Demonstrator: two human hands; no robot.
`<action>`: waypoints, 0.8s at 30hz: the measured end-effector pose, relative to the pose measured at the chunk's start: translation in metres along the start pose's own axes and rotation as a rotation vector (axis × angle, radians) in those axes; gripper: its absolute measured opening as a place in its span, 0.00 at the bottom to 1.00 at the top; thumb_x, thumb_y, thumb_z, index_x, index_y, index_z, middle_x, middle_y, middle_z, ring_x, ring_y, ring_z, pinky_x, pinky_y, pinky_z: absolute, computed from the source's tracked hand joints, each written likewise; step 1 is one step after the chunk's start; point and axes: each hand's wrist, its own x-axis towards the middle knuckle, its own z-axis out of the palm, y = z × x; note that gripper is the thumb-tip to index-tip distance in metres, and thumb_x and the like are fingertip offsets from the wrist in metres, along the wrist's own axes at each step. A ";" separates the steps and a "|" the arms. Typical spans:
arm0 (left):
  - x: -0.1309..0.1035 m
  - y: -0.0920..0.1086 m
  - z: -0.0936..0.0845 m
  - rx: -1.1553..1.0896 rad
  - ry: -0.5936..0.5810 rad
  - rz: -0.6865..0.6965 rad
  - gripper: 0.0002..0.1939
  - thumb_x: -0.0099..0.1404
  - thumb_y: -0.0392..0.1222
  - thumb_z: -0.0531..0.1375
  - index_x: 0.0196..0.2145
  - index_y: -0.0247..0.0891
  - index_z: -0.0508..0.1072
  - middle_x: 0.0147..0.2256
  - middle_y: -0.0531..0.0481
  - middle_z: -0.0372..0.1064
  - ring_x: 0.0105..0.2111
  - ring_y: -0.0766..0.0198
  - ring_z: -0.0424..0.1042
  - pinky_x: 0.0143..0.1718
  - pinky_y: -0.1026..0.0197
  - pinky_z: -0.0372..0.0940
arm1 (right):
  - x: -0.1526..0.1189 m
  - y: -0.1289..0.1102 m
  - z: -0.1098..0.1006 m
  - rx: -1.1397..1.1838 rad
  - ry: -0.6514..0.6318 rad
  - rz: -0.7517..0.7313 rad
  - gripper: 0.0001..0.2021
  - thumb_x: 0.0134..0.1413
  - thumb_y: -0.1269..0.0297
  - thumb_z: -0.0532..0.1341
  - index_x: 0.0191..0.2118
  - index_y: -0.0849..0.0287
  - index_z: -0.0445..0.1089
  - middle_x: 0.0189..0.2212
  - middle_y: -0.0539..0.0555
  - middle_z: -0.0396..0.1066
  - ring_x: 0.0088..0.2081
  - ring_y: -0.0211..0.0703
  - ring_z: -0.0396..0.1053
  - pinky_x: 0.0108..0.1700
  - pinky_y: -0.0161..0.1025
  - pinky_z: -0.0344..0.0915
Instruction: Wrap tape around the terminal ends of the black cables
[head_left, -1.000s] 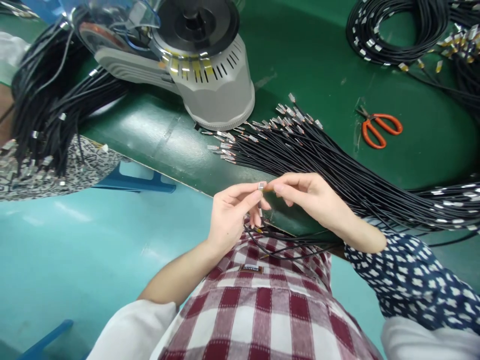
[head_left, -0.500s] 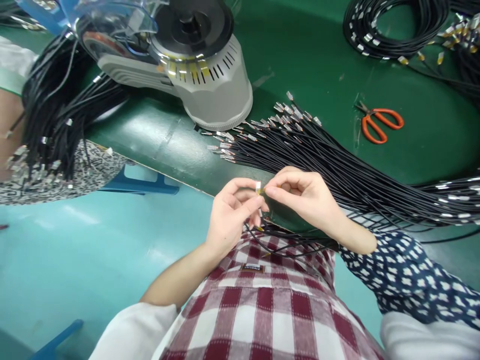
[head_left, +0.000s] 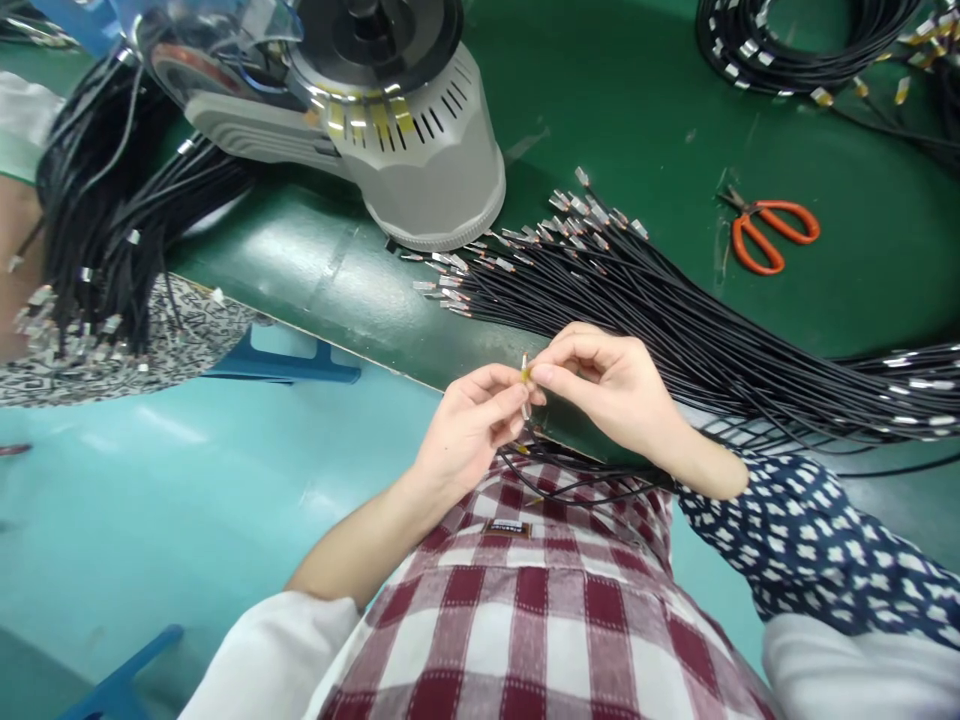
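Left hand (head_left: 469, 435) and right hand (head_left: 607, 385) both pinched the metal cable tip (head_left: 525, 372), yellow tape at it. Wrapping step judged underway; next move needs steady fingertip rolling

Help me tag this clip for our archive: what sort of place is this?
Most likely a cable-assembly workbench in a small factory. A green table carries a fan of black cables with metal ends, a grey tape dispenser machine and orange scissors. The left hand and right hand pinch one cable end.

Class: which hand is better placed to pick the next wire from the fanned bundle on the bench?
Probably the right hand: it lies beside the fanned bundle, while the left hand is further off.
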 end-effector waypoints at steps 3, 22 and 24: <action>0.001 -0.004 -0.001 0.010 -0.001 0.034 0.12 0.50 0.42 0.73 0.26 0.34 0.76 0.25 0.52 0.74 0.17 0.76 0.62 0.17 0.72 0.54 | 0.000 -0.001 0.000 0.064 -0.019 0.053 0.09 0.55 0.59 0.67 0.29 0.59 0.75 0.30 0.53 0.72 0.31 0.41 0.70 0.36 0.41 0.70; 0.002 -0.014 0.002 0.109 -0.033 0.177 0.12 0.50 0.40 0.73 0.25 0.35 0.73 0.24 0.50 0.76 0.16 0.74 0.62 0.18 0.69 0.54 | -0.002 -0.006 -0.004 0.262 -0.092 0.151 0.11 0.51 0.58 0.69 0.27 0.60 0.74 0.28 0.50 0.71 0.25 0.36 0.69 0.25 0.35 0.64; 0.002 -0.014 0.004 0.109 -0.043 0.174 0.12 0.51 0.41 0.72 0.25 0.35 0.73 0.24 0.49 0.76 0.16 0.73 0.62 0.18 0.68 0.54 | 0.001 -0.007 -0.006 0.290 -0.089 0.201 0.12 0.48 0.57 0.71 0.27 0.60 0.75 0.26 0.50 0.72 0.24 0.36 0.69 0.23 0.34 0.63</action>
